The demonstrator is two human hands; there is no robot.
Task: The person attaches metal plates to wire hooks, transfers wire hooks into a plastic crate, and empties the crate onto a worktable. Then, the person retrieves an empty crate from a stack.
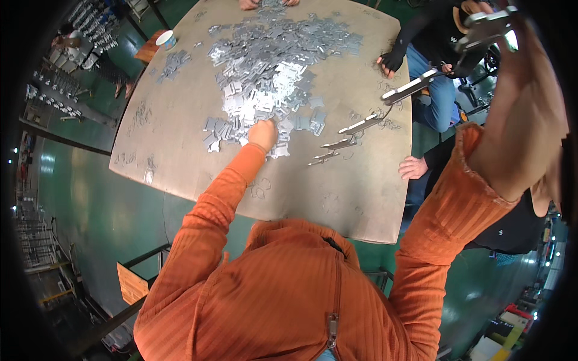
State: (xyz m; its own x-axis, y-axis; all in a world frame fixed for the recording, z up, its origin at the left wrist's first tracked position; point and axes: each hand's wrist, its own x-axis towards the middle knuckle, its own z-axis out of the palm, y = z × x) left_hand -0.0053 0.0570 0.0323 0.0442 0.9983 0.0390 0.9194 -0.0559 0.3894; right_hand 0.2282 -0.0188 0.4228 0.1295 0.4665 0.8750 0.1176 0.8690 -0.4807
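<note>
A large heap of small flat silver metal plates (259, 78) covers the middle of the table. At its near edge my left hand (263, 133) rests with the fingers curled among the plates; what is between them is hidden. My right hand (521, 66) is raised high at the upper right, closed at the top of a string of linked metal plates (409, 88). From there the string slopes down to the left, each plate joined to another by thin wire. Its lowest plate (324, 158) hangs over or touches the tabletop, right of the heap; I cannot tell which.
Loose wire hooks (141, 114) lie scattered on the brown table (301, 198). A white and blue tub (165, 40) stands at the far left corner. Co-workers' hands show at the far edge and along the right side, including a black-gloved hand (392, 60) and a bare hand (413, 168).
</note>
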